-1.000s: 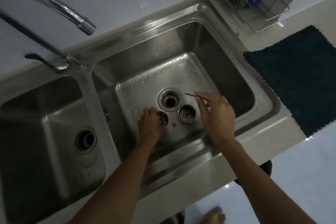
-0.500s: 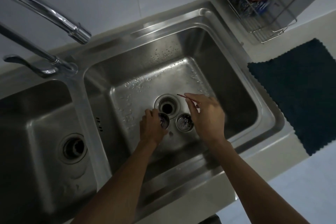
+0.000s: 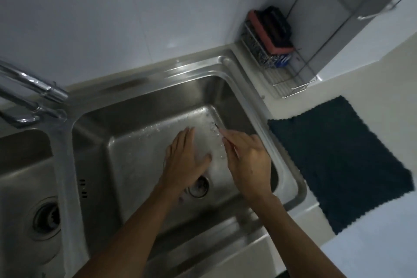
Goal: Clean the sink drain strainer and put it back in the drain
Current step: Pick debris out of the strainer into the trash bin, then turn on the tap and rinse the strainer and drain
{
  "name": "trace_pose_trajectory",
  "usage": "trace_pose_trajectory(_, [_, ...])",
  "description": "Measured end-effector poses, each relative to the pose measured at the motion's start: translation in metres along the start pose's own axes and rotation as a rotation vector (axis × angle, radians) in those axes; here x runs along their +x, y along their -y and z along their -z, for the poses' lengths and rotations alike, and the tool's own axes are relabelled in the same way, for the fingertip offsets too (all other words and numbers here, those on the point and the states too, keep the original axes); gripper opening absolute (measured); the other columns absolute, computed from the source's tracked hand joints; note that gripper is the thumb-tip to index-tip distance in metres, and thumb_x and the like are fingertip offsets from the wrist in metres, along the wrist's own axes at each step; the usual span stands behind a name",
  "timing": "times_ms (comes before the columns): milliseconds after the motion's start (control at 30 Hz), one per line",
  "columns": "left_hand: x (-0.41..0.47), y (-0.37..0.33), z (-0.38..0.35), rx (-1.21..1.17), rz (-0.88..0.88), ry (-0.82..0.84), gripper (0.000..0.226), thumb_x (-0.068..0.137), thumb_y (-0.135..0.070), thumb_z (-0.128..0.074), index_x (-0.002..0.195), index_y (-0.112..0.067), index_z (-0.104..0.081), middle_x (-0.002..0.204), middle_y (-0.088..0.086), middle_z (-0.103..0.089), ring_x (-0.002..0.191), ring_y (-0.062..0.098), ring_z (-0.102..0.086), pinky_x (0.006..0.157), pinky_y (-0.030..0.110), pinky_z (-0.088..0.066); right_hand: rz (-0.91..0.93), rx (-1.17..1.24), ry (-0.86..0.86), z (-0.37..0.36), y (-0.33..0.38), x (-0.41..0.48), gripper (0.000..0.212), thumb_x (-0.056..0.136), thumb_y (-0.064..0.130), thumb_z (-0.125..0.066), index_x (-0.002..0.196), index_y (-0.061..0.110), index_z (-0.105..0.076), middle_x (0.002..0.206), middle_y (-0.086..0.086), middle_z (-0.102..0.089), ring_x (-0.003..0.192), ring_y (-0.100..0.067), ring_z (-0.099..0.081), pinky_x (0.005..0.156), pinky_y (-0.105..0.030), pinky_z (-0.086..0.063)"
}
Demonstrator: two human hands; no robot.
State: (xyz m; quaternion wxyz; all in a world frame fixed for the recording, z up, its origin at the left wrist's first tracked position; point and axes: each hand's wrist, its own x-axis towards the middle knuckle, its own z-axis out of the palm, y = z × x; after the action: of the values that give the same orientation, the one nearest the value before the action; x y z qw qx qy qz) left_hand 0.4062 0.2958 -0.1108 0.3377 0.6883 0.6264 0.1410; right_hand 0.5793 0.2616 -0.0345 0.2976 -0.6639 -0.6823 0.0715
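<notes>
My left hand (image 3: 184,160) lies flat, palm down, fingers straight, over the middle of the right sink basin (image 3: 140,142); it covers the drain. A round metal strainer cup (image 3: 199,187) with a dark inside sits on the basin floor beside my left wrist, partly hidden by it. A second strainer piece is not visible. My right hand (image 3: 247,162) hovers just right of the left, pinching a thin stick (image 3: 218,127) whose tip points to the far side of the basin. Water droplets speckle the basin floor.
The left basin with its own drain (image 3: 45,219) lies past the divider. A chrome tap (image 3: 33,83) arches at upper left. A wire rack (image 3: 291,74) with a sponge (image 3: 270,31) stands in the back corner. A dark cloth (image 3: 343,158) covers the counter at right.
My left hand has let go of the strainer piece and stretched flat forward over the drain. My right hand moved further back with the stick. The view tilted upwards to the wall.
</notes>
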Motion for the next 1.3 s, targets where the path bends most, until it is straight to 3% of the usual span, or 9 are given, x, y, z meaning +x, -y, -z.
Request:
trace_pose_trajectory(167, [0.045, -0.113, -0.01, -0.026, -0.219, -0.099, 0.101, 0.086, -0.09, -0.028, 0.164, -0.03, -0.006, 0.174, -0.003, -0.001, 0.16, 0.017, 0.005, 0.129, 0.049, -0.003, 0.052, -0.186, -0.163, 0.071, -0.053, 0.065, 0.032, 0.105, 0.024, -0.054, 0.134, 0.032, -0.062, 0.13, 0.015, -0.065, 0.096, -0.01, -0.054, 0.062, -0.016, -0.039])
trace_pose_trajectory(333, [0.073, -0.177, -0.038, 0.006, -0.277, -0.107, 0.092, 0.092, -0.081, -0.035, 0.164, -0.031, -0.005, 0.174, 0.001, -0.001, 0.16, 0.021, 0.006, 0.129, 0.051, -0.004, 0.065, -0.42, -0.151, 0.095, -0.107, 0.103, 0.032, 0.104, 0.018, -0.055, 0.134, 0.026, -0.064, 0.133, 0.008, -0.066, 0.099, -0.024, -0.057, 0.058, -0.032, -0.052])
trace_pose_trajectory(533, [0.089, -0.185, -0.06, 0.058, -0.195, -0.092, 0.09, 0.094, -0.076, -0.036, 0.164, -0.029, -0.005, 0.174, 0.005, 0.004, 0.16, 0.021, 0.009, 0.127, 0.047, 0.0, 0.103, -0.554, 0.009, 0.082, -0.136, 0.134, 0.038, 0.102, 0.013, -0.05, 0.138, 0.022, -0.06, 0.139, 0.007, -0.062, 0.1, -0.031, -0.056, 0.079, -0.043, -0.051])
trace_pose_trajectory(633, [0.088, -0.183, -0.065, 0.097, -0.19, -0.107, 0.091, 0.091, -0.078, -0.033, 0.163, -0.027, -0.01, 0.174, 0.007, -0.002, 0.16, 0.024, 0.005, 0.127, 0.048, -0.004, 0.104, -0.588, 0.052, 0.075, -0.138, 0.138, 0.037, 0.101, 0.016, -0.047, 0.136, 0.021, -0.059, 0.138, 0.006, -0.062, 0.101, -0.034, -0.055, 0.079, -0.045, -0.048])
trace_pose_trajectory(800, [0.084, -0.181, -0.066, 0.138, -0.195, -0.121, 0.088, 0.093, -0.075, -0.036, 0.162, -0.025, -0.017, 0.172, 0.008, -0.01, 0.16, 0.026, -0.002, 0.127, 0.049, -0.01, 0.086, -0.577, 0.113, 0.077, -0.139, 0.141, 0.041, 0.097, 0.031, -0.042, 0.132, 0.019, -0.061, 0.124, -0.001, -0.07, 0.104, -0.036, -0.056, 0.083, -0.046, -0.045])
trace_pose_trajectory(900, [0.076, -0.18, -0.058, 0.152, -0.209, -0.128, 0.086, 0.094, -0.073, -0.038, 0.162, -0.024, -0.019, 0.171, 0.007, -0.014, 0.159, 0.027, -0.005, 0.126, 0.052, -0.014, 0.079, -0.577, 0.187, 0.082, -0.138, 0.138, 0.05, 0.097, 0.044, -0.045, 0.138, 0.018, -0.056, 0.133, -0.002, -0.066, 0.114, -0.037, -0.053, 0.089, -0.047, -0.044])
trace_pose_trajectory(1033, [0.056, -0.16, -0.029, 0.176, -0.194, -0.146, 0.085, 0.095, -0.073, -0.039, 0.162, -0.025, -0.02, 0.173, 0.009, -0.01, 0.16, 0.028, -0.003, 0.126, 0.054, -0.011, 0.14, -0.431, 0.068, 0.085, -0.113, 0.132, 0.067, 0.094, 0.063, -0.054, 0.143, 0.017, -0.052, 0.15, -0.004, -0.051, 0.121, -0.039, -0.048, 0.092, -0.049, -0.044])
trace_pose_trajectory(1133, [0.03, -0.123, 0.01, 0.223, -0.137, -0.199, 0.086, 0.093, -0.075, -0.039, 0.161, -0.025, -0.025, 0.173, 0.008, -0.013, 0.16, 0.026, -0.006, 0.126, 0.052, -0.013, 0.297, -0.23, -0.086, 0.069, -0.062, 0.12, 0.065, 0.094, 0.061, -0.057, 0.137, 0.012, -0.059, 0.145, -0.007, -0.055, 0.115, -0.039, -0.054, 0.094, -0.049, -0.045])
trace_pose_trajectory(1300, [-0.027, -0.039, 0.094, 0.338, 0.037, -0.296, 0.091, 0.088, -0.079, -0.028, 0.16, -0.023, -0.032, 0.172, 0.005, -0.021, 0.159, 0.024, -0.014, 0.124, 0.054, -0.019, 0.432, 0.01, 0.002, 0.019, 0.057, 0.091, 0.058, 0.097, 0.05, -0.059, 0.136, 0.007, -0.06, 0.139, -0.01, -0.06, 0.116, -0.035, -0.059, 0.096, -0.048, -0.049])
